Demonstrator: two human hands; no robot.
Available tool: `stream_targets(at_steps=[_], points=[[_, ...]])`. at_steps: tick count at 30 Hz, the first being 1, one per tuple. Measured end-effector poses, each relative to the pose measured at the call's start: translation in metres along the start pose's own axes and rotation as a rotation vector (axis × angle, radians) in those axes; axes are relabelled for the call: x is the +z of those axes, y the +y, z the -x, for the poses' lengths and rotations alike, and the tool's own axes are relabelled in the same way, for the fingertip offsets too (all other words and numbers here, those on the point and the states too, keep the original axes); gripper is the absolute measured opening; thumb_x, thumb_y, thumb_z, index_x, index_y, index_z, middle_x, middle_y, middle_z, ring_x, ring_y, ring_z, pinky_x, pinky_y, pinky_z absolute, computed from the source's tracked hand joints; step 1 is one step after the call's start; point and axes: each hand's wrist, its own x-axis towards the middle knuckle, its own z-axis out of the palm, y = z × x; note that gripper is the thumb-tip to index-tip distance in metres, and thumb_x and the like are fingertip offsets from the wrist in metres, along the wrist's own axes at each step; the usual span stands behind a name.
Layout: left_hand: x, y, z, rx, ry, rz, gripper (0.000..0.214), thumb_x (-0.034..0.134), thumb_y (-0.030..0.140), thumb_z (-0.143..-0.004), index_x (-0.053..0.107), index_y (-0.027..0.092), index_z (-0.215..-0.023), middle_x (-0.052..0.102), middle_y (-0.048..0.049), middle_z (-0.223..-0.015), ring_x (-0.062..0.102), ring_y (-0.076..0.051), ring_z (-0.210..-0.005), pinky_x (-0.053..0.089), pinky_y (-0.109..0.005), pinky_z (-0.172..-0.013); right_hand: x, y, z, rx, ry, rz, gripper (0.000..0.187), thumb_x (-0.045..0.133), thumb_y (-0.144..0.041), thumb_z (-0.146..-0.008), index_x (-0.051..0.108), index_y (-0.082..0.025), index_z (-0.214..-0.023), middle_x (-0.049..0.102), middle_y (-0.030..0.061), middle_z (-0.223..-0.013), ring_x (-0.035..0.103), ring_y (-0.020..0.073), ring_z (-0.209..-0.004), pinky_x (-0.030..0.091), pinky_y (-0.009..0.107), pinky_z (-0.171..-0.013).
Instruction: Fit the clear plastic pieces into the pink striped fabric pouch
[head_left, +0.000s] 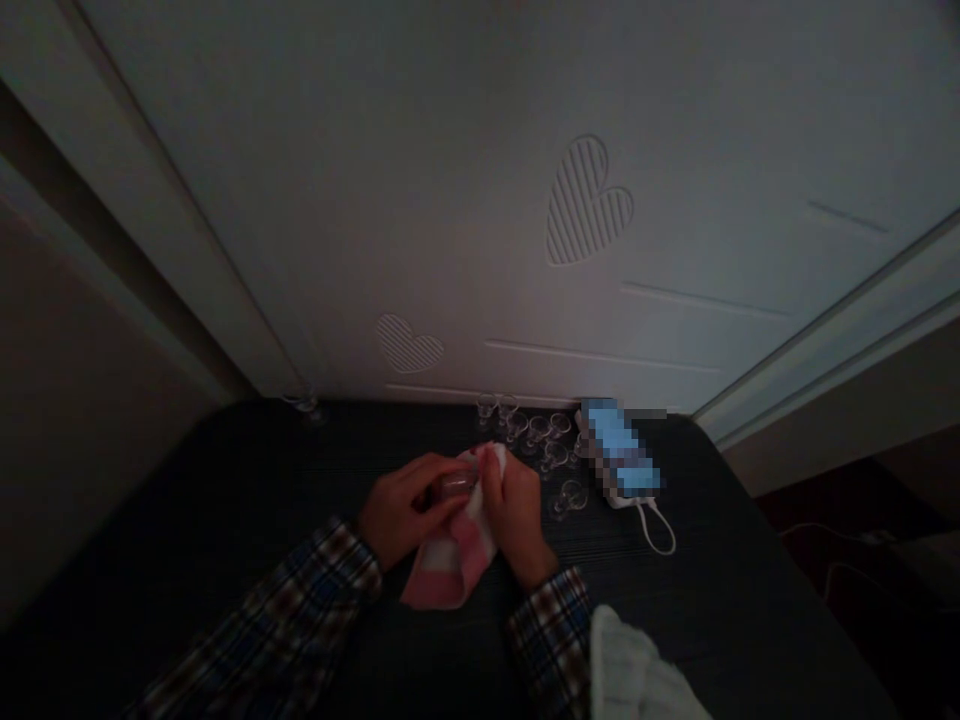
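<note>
My left hand [401, 505] is closed around a small clear glass [457, 484], its side showing between thumb and fingers. Bunched in my right hand [517, 505] is a pink and white cloth [450, 560], pressed against the far end of the glass. The cloth's loose end hangs below both hands, over the dark table. Beyond my right hand stand several small clear footed glasses [538, 432]. The nearest of them, a glass [570, 497], sits just right of that hand. My fingers hide part of the held glass.
A phone [622, 450] with a lit screen lies at the right on the dark table [300, 480], a white cable [667, 540] looping from it. Another clear glass [306, 405] stands at the back left. A white panel [465, 220] with hearts rises behind. White quilted fabric [637, 670] shows lower right.
</note>
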Motion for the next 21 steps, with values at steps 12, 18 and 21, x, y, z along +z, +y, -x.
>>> stream_targets(at_steps=[12,18,21], points=[[0.003,-0.004,-0.005,-0.210,-0.180,0.453,0.026,0.054,0.035,-0.079,0.058,0.016,-0.097,0.065,-0.0035,-0.088,0.060,-0.015,-0.077,0.047,-0.025,-0.066,-0.004,0.001,0.002,-0.126,-0.010,-0.003,0.030,0.030,-0.028,-0.090,0.058,-0.022,-0.098,0.065,0.0010,-0.094,0.060,0.0120,-0.086,0.042,0.021,-0.077],[0.006,-0.001,-0.004,-0.085,-0.071,0.235,0.027,0.054,0.030,-0.080,0.058,0.019,-0.104,0.061,-0.0045,-0.099,0.057,-0.013,-0.078,0.047,-0.022,-0.062,0.001,0.004,0.000,-0.036,-0.010,0.028,0.032,0.030,-0.034,-0.091,0.059,-0.021,-0.092,0.066,0.0021,-0.084,0.062,0.0131,-0.075,0.041,0.021,-0.066],[0.006,0.000,-0.002,-0.009,-0.004,0.089,0.029,0.051,0.030,-0.083,0.057,0.020,-0.108,0.059,-0.0045,-0.098,0.055,-0.011,-0.072,0.047,-0.022,-0.063,0.002,0.004,-0.002,0.023,-0.016,0.019,0.038,0.026,-0.037,-0.091,0.059,-0.019,-0.089,0.066,0.0033,-0.078,0.062,0.0133,-0.070,0.040,0.021,-0.061]])
